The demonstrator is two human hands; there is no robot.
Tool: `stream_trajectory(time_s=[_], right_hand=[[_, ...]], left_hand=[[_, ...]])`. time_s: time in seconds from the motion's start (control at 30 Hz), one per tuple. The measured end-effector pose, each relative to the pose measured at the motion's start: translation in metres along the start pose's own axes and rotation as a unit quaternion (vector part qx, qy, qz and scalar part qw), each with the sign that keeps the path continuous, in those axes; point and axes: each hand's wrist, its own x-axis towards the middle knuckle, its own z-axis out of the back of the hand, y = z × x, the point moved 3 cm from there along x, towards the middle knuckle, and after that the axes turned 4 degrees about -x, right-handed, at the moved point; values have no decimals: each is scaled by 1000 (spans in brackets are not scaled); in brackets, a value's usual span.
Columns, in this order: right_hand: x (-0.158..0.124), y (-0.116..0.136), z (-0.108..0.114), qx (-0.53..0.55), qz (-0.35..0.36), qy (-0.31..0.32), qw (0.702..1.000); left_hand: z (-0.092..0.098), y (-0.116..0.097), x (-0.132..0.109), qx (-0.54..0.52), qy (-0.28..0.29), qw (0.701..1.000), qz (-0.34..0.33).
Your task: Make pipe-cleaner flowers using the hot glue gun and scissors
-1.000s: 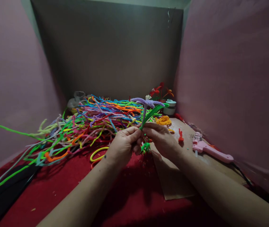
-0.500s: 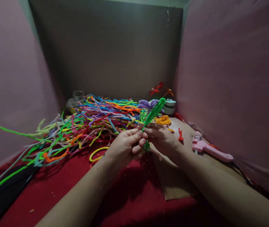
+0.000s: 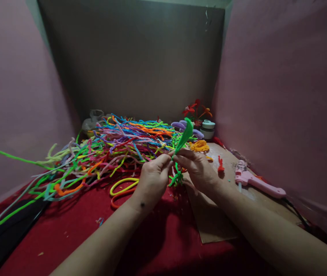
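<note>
Both hands meet over the red cloth and pinch one pipe-cleaner flower. My left hand (image 3: 152, 180) is closed on its green stem (image 3: 176, 177) from the left. My right hand (image 3: 199, 169) is closed on the same stem from the right. A green leaf (image 3: 184, 138) rises from between the fingertips, and the purple petals (image 3: 189, 128) show partly behind it. The stem's lower end hangs below the fingers as a small green tangle.
A big heap of coloured pipe cleaners (image 3: 117, 147) lies behind the hands. A pink glue gun (image 3: 257, 183) rests on a brown board (image 3: 215, 222) at right. Red and orange flowers (image 3: 195, 110) and a small white jar (image 3: 208, 129) stand at the back. Pink walls close both sides.
The flower has turned in my fingers: its purple head, plainly in view a second ago, now sits behind the green leaf. My left hand has shifted slightly right and up.
</note>
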Motion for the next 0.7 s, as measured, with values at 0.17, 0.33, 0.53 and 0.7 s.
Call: stream_trajectory(time_s=[0.17,0.33,0.53,0.7], right_hand=[[1,-7,0,84,-31,9,996],[0,-11,2,147,-43,57,986],[-1,-6,1,184,-88,111,973],[-2,-3,1,205,-109,151,961]], left_hand=[[-2,-6,2,-186,43,978,81],[-4,0,1,-271,74,951,127],[-8,4,-1,-437,146,870,177],[-8,2,-3,-497,180,820,219]])
